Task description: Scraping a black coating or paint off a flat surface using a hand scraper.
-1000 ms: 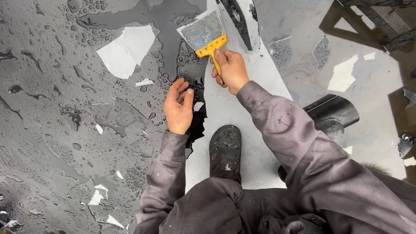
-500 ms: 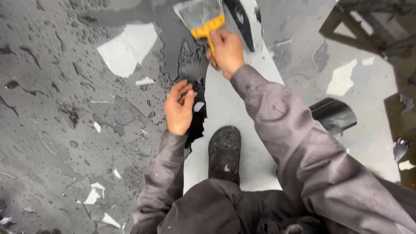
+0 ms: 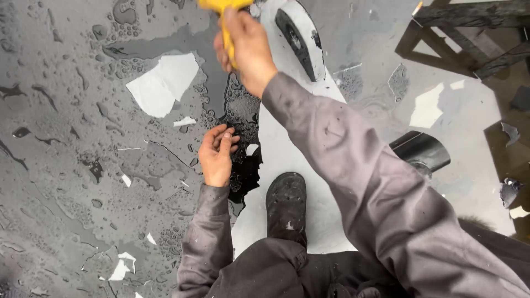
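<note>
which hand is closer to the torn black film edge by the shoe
Left. The left hand rests against the black film edge, fingers on it. The right hand is farther up the floor, gripping a yellow scraper handle.
</note>
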